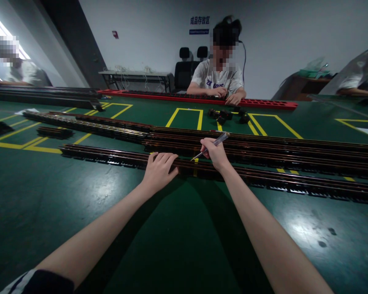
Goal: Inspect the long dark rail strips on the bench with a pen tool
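Note:
A long dark slotted strip [110, 156] with copper-coloured lines lies across the green table. My left hand [160, 170] rests over this strip, its fingers curled past the far side and the thumb along the near side. In my right hand [215, 156] is a slim screwdriver [221, 139] with a clear handle, slanting down to the left. Its tip points at the strip, just right of my left hand; whether it touches cannot be made out.
Beyond lie more dark strips [279, 153] in a bundle and a short dark piece [54, 132]. Small black parts [221, 116] sit near a long red frame [263, 104], where a co-worker [219, 77] works. Yellow tape lines [122, 111] mark the table [178, 245].

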Demonstrator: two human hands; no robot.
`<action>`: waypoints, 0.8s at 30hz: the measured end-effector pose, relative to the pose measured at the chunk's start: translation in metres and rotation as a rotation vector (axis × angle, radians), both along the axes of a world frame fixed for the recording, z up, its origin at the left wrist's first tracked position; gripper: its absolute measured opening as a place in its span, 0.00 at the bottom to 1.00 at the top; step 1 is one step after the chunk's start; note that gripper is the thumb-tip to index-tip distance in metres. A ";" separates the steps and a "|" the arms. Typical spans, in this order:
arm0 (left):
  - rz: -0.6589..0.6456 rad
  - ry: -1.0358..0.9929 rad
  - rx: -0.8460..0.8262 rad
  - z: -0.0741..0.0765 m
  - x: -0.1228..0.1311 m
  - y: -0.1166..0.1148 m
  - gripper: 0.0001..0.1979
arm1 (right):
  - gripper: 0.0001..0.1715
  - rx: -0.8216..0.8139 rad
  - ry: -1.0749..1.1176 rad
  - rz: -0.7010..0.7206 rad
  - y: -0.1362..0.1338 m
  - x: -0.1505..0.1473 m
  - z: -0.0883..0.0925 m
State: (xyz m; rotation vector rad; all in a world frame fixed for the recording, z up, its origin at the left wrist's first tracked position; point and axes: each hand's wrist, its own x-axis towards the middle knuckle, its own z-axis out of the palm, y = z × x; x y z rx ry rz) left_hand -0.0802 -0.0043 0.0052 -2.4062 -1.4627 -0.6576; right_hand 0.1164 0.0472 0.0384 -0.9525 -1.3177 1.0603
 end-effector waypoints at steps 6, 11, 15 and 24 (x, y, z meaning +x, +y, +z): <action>0.006 0.000 0.011 -0.001 0.000 0.000 0.15 | 0.19 -0.007 -0.069 0.017 -0.003 -0.002 0.004; 0.007 0.012 0.026 -0.002 -0.001 0.000 0.16 | 0.19 -0.004 -0.090 0.018 -0.004 -0.002 0.005; 0.007 0.022 0.014 -0.002 -0.002 0.001 0.19 | 0.20 0.005 -0.103 0.026 -0.004 -0.002 0.005; 0.105 0.013 0.024 -0.002 -0.002 -0.001 0.21 | 0.19 -0.001 -0.113 0.064 -0.003 -0.001 0.002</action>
